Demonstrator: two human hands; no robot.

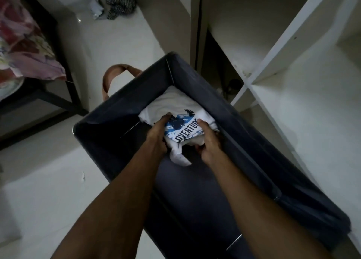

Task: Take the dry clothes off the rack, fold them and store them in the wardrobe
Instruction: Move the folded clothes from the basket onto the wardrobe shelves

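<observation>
1. White cotton is filling the far end of the dark fabric basket (263, 141), which is standing on the pale floor (48, 200): a folded T-shirt (175, 104) with a blue and black print is lying on top of what looks like more white cloth.
2. Both hands are reaching down into the basket. The left hand (158, 133) is closing on the shirt's edge at 9 o'clock, fingers curled over the top; the right hand (208, 143) is gripping the edge at 3 o'clock, thumb on the print and fingers tucked beneath.
3. To do this step well, I judge the hands should be sliding fully under the fold and lifting level, so the shirt is not sagging open; a loose white flap at 6 o'clock is already hanging free and may need tucking.
4. White wardrobe shelves (293, 106) are standing just beside the basket at 2 o'clock, seemingly the shirt's destination.
5. Hidden: the fingertips under the cloth, the number of garments in the stack, and the start of the printed word. No drying rack is showing.
6. Blurred items are sitting at 12 o'clock on the floor and at 10 o'clock, where patterned pink fabric (25, 49) is lying on a dark frame.
</observation>
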